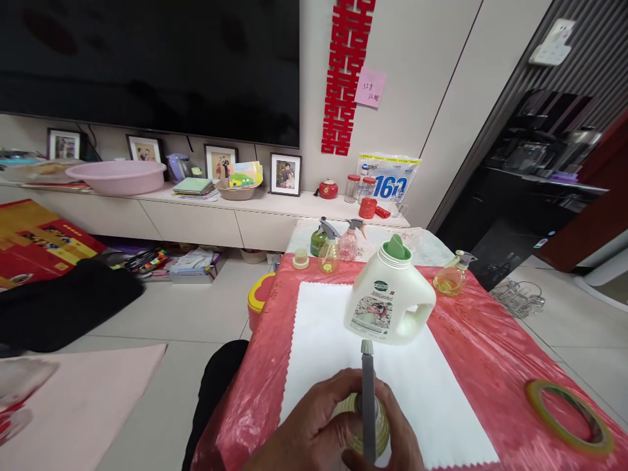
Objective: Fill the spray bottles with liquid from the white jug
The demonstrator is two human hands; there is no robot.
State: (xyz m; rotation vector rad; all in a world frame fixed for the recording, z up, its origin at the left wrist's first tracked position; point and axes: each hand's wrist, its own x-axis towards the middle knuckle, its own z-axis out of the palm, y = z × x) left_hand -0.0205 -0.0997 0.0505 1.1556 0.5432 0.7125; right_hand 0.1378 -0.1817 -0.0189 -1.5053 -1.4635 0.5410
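Both my hands are at the near edge of the table, closed round a small yellowish spray bottle [380,428]. My left hand [309,428] wraps it from the left and my right hand [405,438] from the right. The bottle's grey sprayer head [367,392] sticks up between them and points away from me. Just beyond it a white detergent jug [387,304] with a green cap stands upright on a white sheet [324,347], which lies over the red table cover [485,353].
Three small spray bottles [330,252] and a little jar [301,260] stand at the table's far end, and another spray bottle [452,275] at the far right. A tape roll [569,409] lies near right. A yellow-red stool [259,297] stands left of the table; a wire rack [519,297] sits on the floor.
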